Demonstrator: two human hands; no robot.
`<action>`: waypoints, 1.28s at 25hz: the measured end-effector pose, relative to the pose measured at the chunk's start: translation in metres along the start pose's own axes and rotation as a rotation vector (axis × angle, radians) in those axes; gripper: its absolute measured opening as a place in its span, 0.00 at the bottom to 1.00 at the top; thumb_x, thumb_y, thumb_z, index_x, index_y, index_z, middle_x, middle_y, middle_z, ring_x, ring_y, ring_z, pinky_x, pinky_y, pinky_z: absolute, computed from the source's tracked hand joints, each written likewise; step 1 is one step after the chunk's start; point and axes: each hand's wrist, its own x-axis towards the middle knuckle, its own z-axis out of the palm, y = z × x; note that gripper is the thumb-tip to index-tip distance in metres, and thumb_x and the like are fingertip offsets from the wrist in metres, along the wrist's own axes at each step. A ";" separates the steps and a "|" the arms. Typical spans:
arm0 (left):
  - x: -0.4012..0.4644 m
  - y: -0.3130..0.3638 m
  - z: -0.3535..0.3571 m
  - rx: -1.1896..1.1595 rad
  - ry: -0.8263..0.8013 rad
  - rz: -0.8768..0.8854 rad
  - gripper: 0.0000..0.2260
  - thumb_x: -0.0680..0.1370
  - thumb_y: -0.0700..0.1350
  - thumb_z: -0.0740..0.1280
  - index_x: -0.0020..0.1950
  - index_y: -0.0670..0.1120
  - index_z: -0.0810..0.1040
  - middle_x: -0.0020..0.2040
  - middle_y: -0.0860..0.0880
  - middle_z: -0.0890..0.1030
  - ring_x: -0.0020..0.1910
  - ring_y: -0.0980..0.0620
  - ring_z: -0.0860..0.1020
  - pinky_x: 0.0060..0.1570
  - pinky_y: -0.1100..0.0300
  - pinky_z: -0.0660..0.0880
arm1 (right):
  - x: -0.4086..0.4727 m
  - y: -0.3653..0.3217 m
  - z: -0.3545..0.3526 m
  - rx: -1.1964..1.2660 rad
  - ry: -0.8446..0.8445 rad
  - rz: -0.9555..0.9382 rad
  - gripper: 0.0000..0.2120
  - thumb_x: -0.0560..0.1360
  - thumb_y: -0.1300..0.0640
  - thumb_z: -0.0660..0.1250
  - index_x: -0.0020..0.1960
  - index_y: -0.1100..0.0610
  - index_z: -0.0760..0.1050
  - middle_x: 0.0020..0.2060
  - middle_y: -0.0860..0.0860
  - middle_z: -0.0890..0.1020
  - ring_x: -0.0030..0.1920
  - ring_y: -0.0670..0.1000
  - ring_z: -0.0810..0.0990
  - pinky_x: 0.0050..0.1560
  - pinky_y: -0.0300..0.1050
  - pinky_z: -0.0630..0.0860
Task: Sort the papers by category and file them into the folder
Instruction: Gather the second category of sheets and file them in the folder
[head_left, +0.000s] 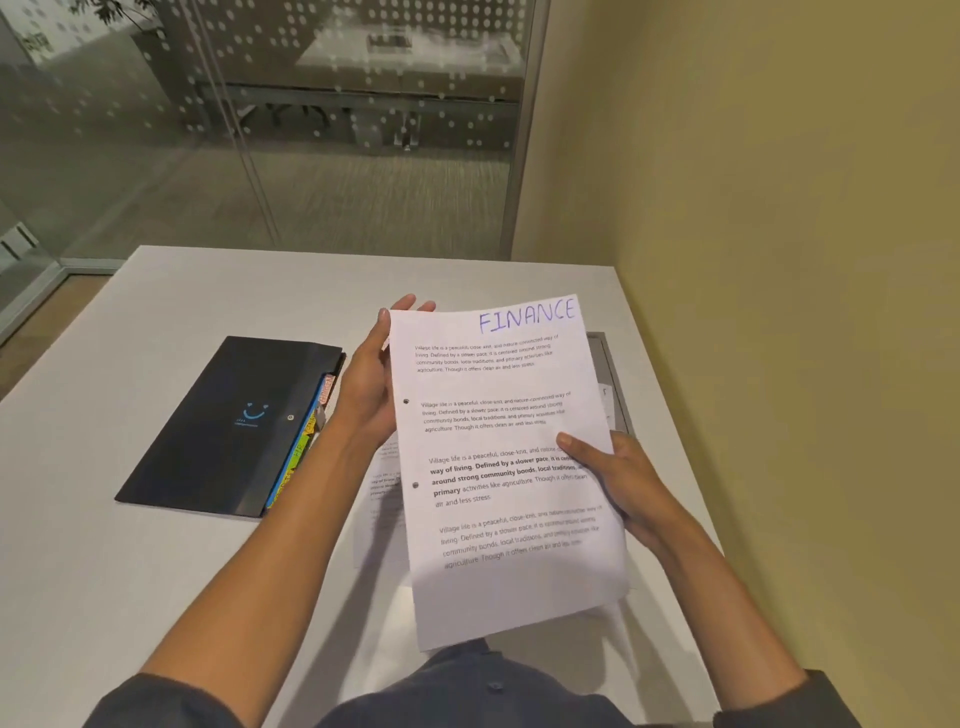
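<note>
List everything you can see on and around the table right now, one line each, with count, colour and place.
White printed sheet headed FINANCE in blue handwriting: one, white, held up over the table's right half.
Loose printed papers: count unclear, white, flat on the table under the held sheet.
Black expanding folder with a blue smiley logo: one, black, closed, flat on the table's left half.
Coloured index tabs: several, pink, orange, green, yellow and blue, sticking out of the folder's right edge.
White table: one, white, against the yellow wall.
Grey tray: one, grey, mostly hidden behind the sheet.
Left hand: holds the sheet's upper left edge.
Right hand: grips the sheet's right edge, thumb on top.
</note>
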 end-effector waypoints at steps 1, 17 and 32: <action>-0.001 0.000 0.003 -0.030 -0.016 -0.005 0.15 0.82 0.52 0.55 0.64 0.49 0.73 0.65 0.49 0.78 0.63 0.47 0.77 0.62 0.48 0.72 | -0.001 0.002 0.003 0.015 0.003 0.012 0.11 0.77 0.58 0.69 0.58 0.59 0.81 0.50 0.56 0.86 0.50 0.57 0.86 0.50 0.51 0.82; -0.051 -0.023 -0.030 0.486 -0.091 -0.327 0.13 0.81 0.46 0.59 0.59 0.43 0.79 0.57 0.43 0.82 0.53 0.46 0.82 0.51 0.55 0.79 | 0.031 0.020 0.022 0.068 0.336 -0.092 0.16 0.77 0.57 0.70 0.64 0.57 0.78 0.54 0.51 0.85 0.51 0.51 0.85 0.54 0.50 0.81; -0.051 -0.005 -0.159 0.783 0.264 -0.300 0.15 0.77 0.51 0.66 0.62 0.47 0.77 0.57 0.49 0.81 0.53 0.49 0.80 0.57 0.53 0.75 | 0.053 0.077 0.122 -0.137 0.321 -0.092 0.09 0.78 0.56 0.69 0.58 0.53 0.81 0.49 0.41 0.85 0.50 0.36 0.82 0.44 0.26 0.74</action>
